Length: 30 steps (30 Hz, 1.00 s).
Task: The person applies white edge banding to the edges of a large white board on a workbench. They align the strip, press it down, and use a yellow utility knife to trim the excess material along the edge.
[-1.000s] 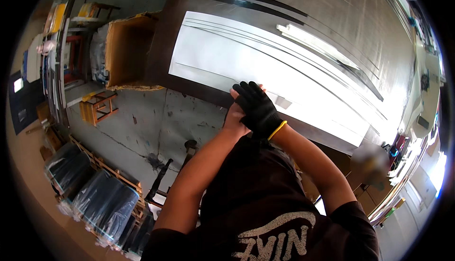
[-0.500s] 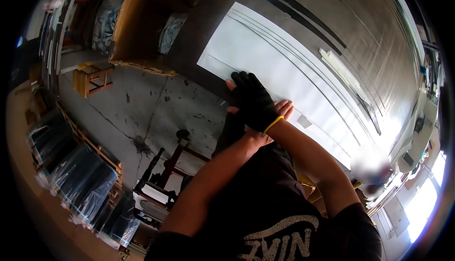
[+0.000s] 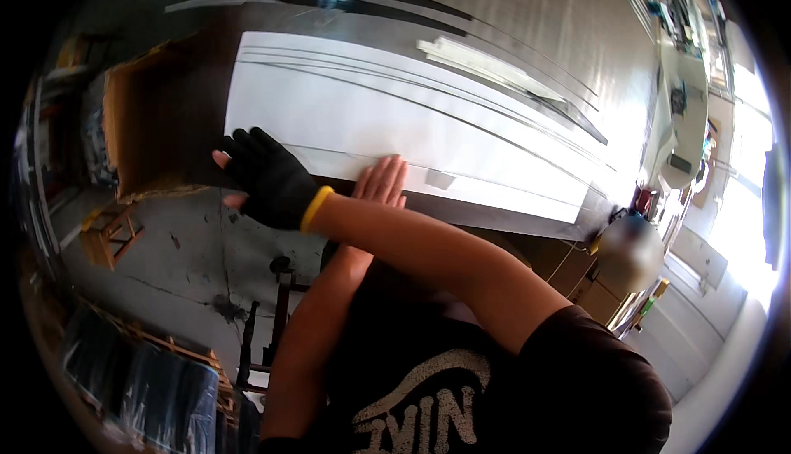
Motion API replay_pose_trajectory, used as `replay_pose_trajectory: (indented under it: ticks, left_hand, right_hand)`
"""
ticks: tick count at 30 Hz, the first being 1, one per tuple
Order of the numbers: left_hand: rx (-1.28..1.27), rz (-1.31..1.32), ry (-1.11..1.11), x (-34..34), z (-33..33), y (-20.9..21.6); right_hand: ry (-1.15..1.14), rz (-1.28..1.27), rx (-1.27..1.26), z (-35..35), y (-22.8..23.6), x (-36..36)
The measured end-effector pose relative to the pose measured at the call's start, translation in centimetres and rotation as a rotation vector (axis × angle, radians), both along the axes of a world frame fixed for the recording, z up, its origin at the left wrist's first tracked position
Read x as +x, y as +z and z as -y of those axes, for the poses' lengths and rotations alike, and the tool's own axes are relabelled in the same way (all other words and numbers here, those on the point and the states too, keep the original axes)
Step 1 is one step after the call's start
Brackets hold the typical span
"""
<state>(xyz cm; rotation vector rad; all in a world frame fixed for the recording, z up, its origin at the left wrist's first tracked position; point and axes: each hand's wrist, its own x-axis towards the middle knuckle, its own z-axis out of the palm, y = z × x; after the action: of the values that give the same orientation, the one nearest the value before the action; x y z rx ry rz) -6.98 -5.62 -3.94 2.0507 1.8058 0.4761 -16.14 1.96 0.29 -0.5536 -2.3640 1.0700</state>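
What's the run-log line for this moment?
left hand: bare, at near edge of white sheet | right hand: black-gloved, near sheet's left end | arms: crossed, right over left | left of sheet: cardboard box

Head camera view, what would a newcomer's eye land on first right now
Probably the long white sheet, bright against the dark table in the upper middle. Next, the crossed arms: the right hand, in a black glove with a yellow cuff, is by the sheet's near edge toward its left end, while the bare left hand is further right along that edge. At far left, an open cardboard box stands out.
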Motion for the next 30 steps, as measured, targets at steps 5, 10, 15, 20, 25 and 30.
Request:
replay_pose_trajectory:
  ticks: [5, 10, 15, 20, 25, 30]
  left_hand:
    - [0.043, 0.175, 0.000, -0.7, -0.1, -0.2]
    - [-0.111, -0.077, -0.026, 0.1, -0.5, 1.5]
    - [-0.093, -0.154, 0.001, 0.5, -0.5, 2.1]
    - [0.003, -0.003, 0.083, 1.3, -1.5, 3.2]
    - [0.184, -0.033, 0.149, 4.0, -3.7, 4.1]
    - [0.111, -0.075, 0.202, 7.8, -5.2, 5.0]
  right_hand:
    - [-0.255, 0.118, -0.008, 0.5, 0.9, 15.4]
    - [-0.318, 0.270, 0.078, 2.1, -1.5, 29.9]
    - [-0.468, 0.409, 0.009, 2.3, -1.9, 40.6]
    - [-0.721, 0.504, 0.072, 2.7, -1.5, 51.1]
    - [-0.853, 0.438, 0.074, 3.0, 0.1, 52.2]
    - [-0.837, 0.246, -0.006, 3.3, 1.4, 47.5]
